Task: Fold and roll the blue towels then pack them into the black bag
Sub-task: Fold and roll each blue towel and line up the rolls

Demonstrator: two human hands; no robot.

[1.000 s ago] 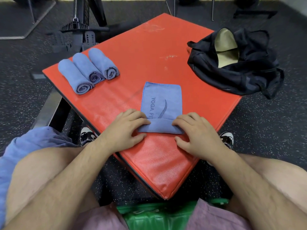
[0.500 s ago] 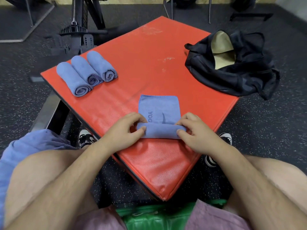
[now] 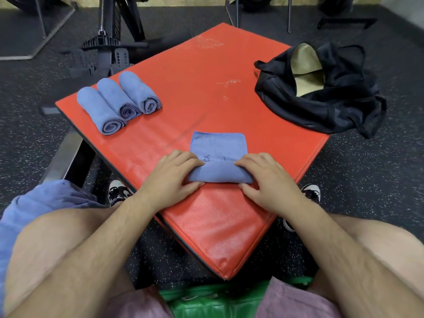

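Both hands, my left hand (image 3: 171, 177) and right hand (image 3: 266, 180), pinch the half-rolled blue towel (image 3: 219, 157); soft, limp cloth, best gripped at roll ends.

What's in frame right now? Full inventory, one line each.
rolled towels: 3, blue, side by side, mat's left corner
half-rolled towel: 1, blue, mat's near side
bag: 1, black, open, mat's right corner
mat: 1, red, centre
loose cloth: 1 heap, blue, by left thigh
green object: 1, bottom edge, between thighs
gym machine: 1, black, floor beyond mat
shoes: 2, black and white, floor beside mat
left hand: 1, grips roll's left end
right hand: 1, grips roll's right end
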